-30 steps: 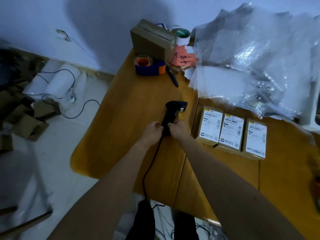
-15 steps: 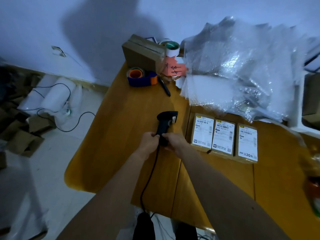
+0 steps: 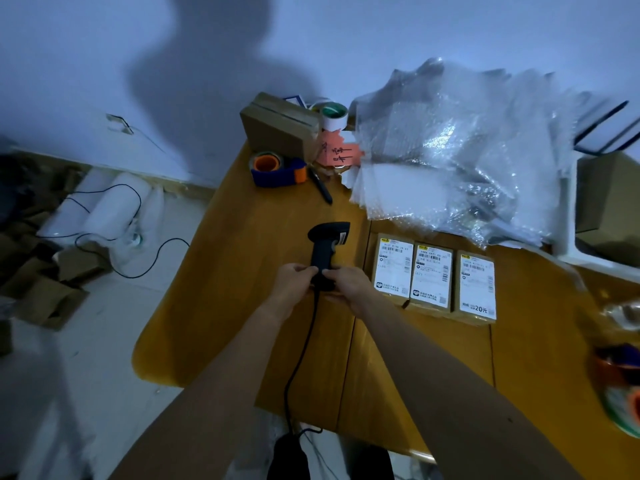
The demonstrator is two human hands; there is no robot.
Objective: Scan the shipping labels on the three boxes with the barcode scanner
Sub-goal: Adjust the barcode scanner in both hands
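Note:
A black corded barcode scanner (image 3: 325, 249) lies on the wooden table (image 3: 242, 271), its head pointing away from me. My left hand (image 3: 294, 284) and my right hand (image 3: 349, 285) both grip the lower end of its handle. Its cable (image 3: 301, 355) runs back toward me over the table's near edge. Three small cardboard boxes with white shipping labels face up lie side by side just right of the scanner: the left box (image 3: 393, 268), the middle box (image 3: 431, 277) and the right box (image 3: 477, 287).
A blue and orange tape dispenser (image 3: 277, 168), a brown carton (image 3: 277, 128), a tape roll (image 3: 332, 116), a pink note (image 3: 341, 154) and a pen (image 3: 322, 188) sit at the table's far end. A heap of bubble wrap (image 3: 460, 157) covers the far right. Cardboard scraps (image 3: 41, 278) litter the floor.
The view has tilted so the table sits lower in frame. Both hands stay on the scanner handle, and the scanner remains beside the three boxes.

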